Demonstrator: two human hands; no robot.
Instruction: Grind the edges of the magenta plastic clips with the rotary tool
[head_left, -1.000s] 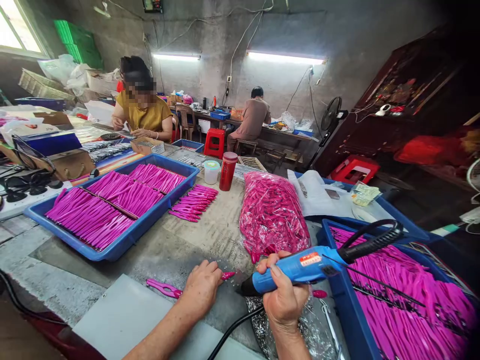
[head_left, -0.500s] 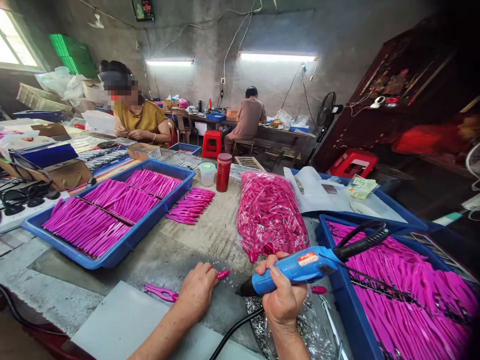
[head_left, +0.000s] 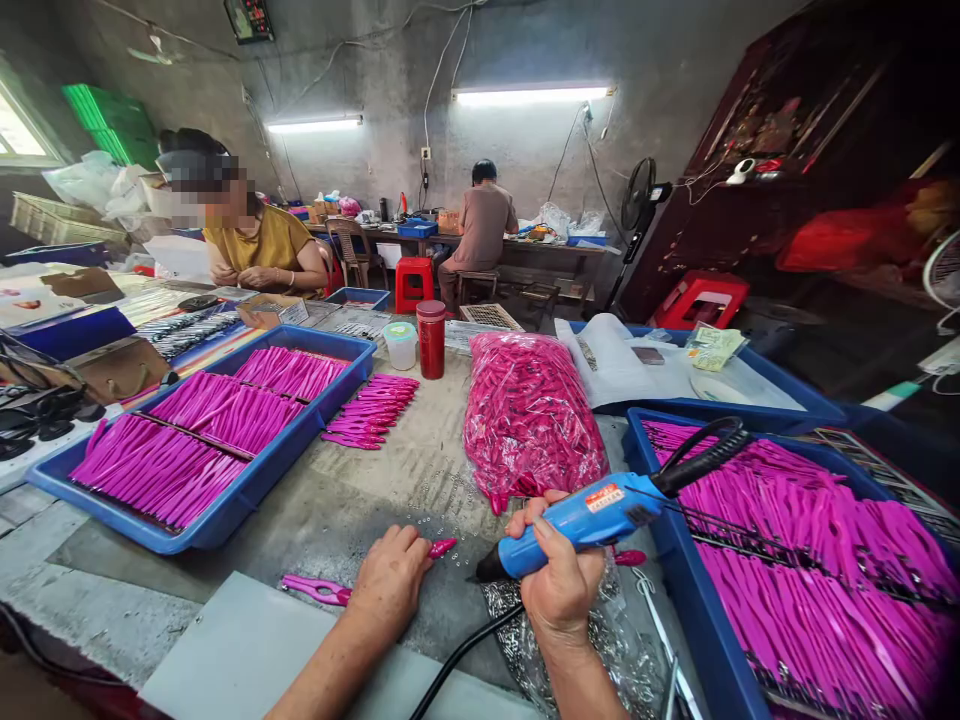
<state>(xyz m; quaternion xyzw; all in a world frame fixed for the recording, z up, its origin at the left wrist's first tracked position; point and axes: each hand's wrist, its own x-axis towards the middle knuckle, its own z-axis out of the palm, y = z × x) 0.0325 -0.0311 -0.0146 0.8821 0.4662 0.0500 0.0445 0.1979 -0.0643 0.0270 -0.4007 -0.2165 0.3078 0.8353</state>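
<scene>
My left hand [head_left: 391, 575] is closed low over the tabletop, its fingers around a magenta plastic piece with a pointed tip [head_left: 442, 547] that sticks out to the right. A slotted magenta part [head_left: 319, 588] shows on the other side of the wrist; whether both belong to one piece is hidden. In my right hand [head_left: 562, 580] is a blue electric screwdriver [head_left: 574, 525], fingers wrapped round its body. Its black nose points left and down, near tiny metal rings [head_left: 456, 560] on the table. Beyond the right hand another magenta tip [head_left: 628, 557] shows.
Blue trays [head_left: 180, 535] of magenta pieces stand left and right. A clear bag of magenta parts [head_left: 534, 420], a row of finished-looking pieces [head_left: 373, 410], a red cup [head_left: 431, 340] and a lidded tub [head_left: 400, 347] stand ahead. Two people sit beyond. A black cable [head_left: 465, 655] crosses the front.
The view has shifted slightly, so the scene sits a little farther left and most of it higher. Both hands keep their hold, with little visible movement.
</scene>
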